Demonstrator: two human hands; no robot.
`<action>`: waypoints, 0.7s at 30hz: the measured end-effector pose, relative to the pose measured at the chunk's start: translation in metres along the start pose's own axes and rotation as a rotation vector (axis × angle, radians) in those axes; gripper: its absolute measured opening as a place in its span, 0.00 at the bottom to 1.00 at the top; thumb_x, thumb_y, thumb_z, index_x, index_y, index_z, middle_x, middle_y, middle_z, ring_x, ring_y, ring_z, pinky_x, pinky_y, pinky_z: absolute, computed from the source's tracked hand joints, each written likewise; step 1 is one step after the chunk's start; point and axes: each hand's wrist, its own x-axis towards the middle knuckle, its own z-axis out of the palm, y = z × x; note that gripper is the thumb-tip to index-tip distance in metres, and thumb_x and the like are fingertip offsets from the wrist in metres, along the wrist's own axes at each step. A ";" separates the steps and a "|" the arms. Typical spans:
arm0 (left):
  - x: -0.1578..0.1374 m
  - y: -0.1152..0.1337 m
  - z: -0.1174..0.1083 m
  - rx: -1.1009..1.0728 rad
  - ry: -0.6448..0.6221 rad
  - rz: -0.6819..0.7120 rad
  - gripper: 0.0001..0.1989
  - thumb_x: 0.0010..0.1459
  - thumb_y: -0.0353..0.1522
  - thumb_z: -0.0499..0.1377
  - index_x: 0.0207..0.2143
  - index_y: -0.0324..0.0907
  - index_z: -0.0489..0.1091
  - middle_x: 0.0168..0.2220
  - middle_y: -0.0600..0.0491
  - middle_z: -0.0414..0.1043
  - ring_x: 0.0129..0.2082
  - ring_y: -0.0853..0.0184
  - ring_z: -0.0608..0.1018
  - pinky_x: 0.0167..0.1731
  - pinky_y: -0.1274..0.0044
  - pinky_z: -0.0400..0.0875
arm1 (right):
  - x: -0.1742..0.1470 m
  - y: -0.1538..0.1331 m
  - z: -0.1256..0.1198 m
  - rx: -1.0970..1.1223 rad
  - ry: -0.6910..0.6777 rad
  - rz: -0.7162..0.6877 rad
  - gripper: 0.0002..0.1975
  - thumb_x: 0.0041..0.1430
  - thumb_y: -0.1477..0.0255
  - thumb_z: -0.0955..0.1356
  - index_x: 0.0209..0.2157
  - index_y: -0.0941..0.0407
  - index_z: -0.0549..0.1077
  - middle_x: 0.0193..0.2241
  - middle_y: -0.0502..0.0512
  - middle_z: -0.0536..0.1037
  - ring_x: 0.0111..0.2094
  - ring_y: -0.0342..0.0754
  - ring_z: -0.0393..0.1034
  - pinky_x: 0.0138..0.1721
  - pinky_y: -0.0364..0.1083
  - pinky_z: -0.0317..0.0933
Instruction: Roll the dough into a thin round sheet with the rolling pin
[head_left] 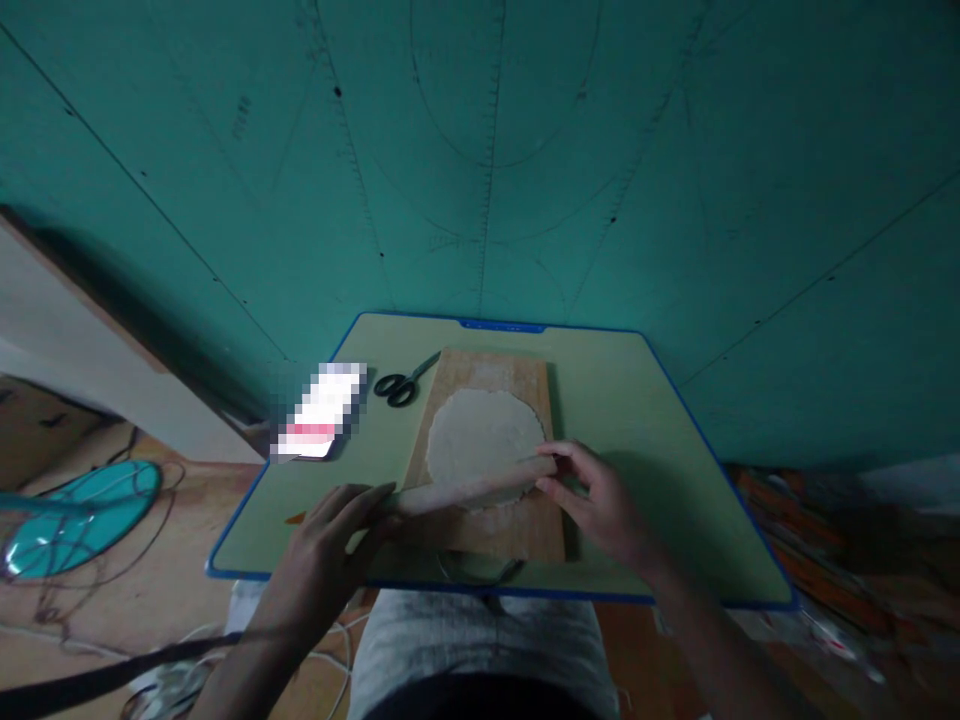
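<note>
A pale wooden rolling pin (469, 490) is laid crosswise over the near edge of a thin, flattened round of dough (484, 436), spread on a wooden board (525, 530).

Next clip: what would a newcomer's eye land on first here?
First, the pale round of flattened dough on a wooden board at the middle of a green, blue-edged table. A rolling pin lies across the dough's near edge, with the left hand on one end and the right hand on the other. Black scissors lie left of the board.
</note>
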 end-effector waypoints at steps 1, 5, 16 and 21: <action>0.000 -0.001 0.000 0.002 0.012 0.005 0.15 0.67 0.41 0.54 0.46 0.42 0.75 0.35 0.50 0.76 0.31 0.67 0.80 0.29 0.79 0.76 | 0.000 -0.001 0.000 0.066 -0.010 0.042 0.13 0.58 0.65 0.70 0.45 0.52 0.74 0.40 0.56 0.80 0.41 0.52 0.77 0.43 0.51 0.73; 0.000 -0.005 0.000 0.012 0.034 0.028 0.14 0.68 0.40 0.55 0.47 0.43 0.74 0.36 0.51 0.76 0.32 0.68 0.81 0.29 0.80 0.77 | 0.000 -0.002 0.002 0.341 -0.053 0.171 0.16 0.56 0.65 0.70 0.46 0.53 0.73 0.36 0.54 0.80 0.36 0.50 0.78 0.39 0.49 0.74; -0.002 0.000 -0.001 0.050 0.044 0.115 0.12 0.68 0.36 0.55 0.47 0.39 0.72 0.35 0.51 0.74 0.31 0.69 0.80 0.28 0.82 0.76 | 0.001 -0.002 0.013 0.584 -0.054 0.170 0.16 0.57 0.61 0.71 0.43 0.54 0.70 0.32 0.51 0.76 0.31 0.46 0.77 0.36 0.46 0.71; 0.000 0.006 -0.005 0.085 0.056 0.148 0.11 0.69 0.35 0.54 0.47 0.39 0.71 0.36 0.50 0.73 0.32 0.69 0.80 0.30 0.82 0.76 | 0.002 -0.003 0.014 0.579 -0.036 0.207 0.15 0.55 0.62 0.71 0.41 0.54 0.70 0.33 0.50 0.74 0.30 0.46 0.76 0.35 0.47 0.71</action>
